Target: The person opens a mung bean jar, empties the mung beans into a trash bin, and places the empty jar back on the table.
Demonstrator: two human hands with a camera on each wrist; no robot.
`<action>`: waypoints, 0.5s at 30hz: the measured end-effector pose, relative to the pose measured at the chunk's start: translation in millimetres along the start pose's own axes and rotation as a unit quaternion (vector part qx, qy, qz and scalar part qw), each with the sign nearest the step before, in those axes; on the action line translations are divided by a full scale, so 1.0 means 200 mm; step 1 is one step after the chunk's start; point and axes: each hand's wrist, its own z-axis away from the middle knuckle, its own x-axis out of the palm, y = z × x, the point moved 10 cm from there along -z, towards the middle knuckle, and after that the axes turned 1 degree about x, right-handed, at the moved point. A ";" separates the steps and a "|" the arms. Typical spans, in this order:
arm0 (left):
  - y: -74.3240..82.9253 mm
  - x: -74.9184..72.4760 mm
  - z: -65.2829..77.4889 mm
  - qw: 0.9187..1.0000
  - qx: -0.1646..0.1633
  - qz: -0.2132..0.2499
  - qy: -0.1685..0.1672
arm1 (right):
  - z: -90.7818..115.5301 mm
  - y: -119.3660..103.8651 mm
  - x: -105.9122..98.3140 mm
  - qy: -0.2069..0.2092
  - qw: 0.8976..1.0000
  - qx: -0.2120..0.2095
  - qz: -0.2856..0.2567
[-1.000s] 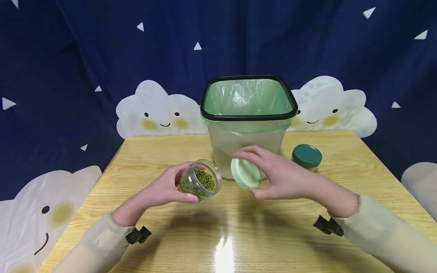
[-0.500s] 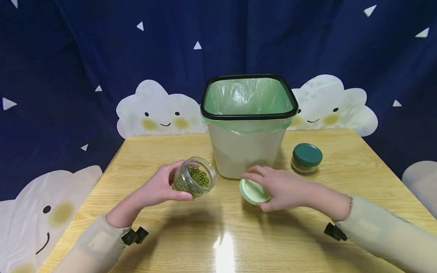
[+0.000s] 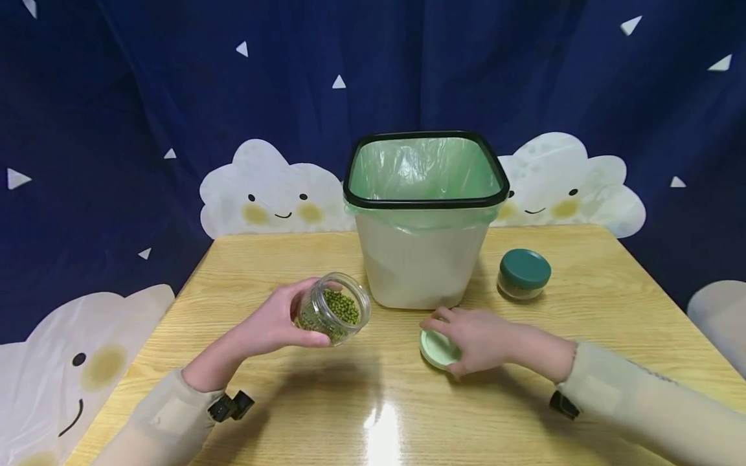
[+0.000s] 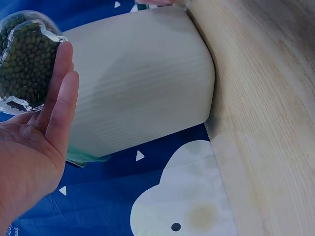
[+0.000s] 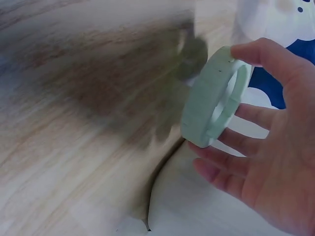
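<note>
My left hand (image 3: 288, 321) grips a clear jar (image 3: 333, 308) that is tilted with its open mouth towards the right. Small green beans (image 4: 30, 61) fill part of it, and none are spilling. On the right, my right hand (image 3: 474, 338) pinches a pale green lid (image 5: 209, 101) by its edge, thumb on one side and fingers on the other. The lid's hollow side faces up in the head view, low over the table in front of the bin. In the right wrist view a gap with a shadow shows between lid and tabletop.
A white bin (image 3: 422, 255) with a black rim and green liner stands at the back middle of the wooden table (image 3: 280, 401). Right of it sits a small jar with a dark green lid (image 3: 526, 269). A dark blue cloud-patterned curtain (image 3: 280, 77) hangs behind.
My right hand has carried the lid down towards the table and slightly right, turning it flatter. The left hand has drawn the jar slightly to the left; its tilt looks much the same.
</note>
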 end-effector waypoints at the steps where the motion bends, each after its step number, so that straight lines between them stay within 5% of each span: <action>1: 0.00 0.00 0.00 1.000 0.000 0.000 0.000 | 0.00 0.00 0.01 -0.004 1.000 0.003 -0.001; 15: -0.01 0.03 -0.01 1.000 -0.010 0.011 -0.004 | 0.01 0.02 0.08 -0.033 0.999 0.019 -0.005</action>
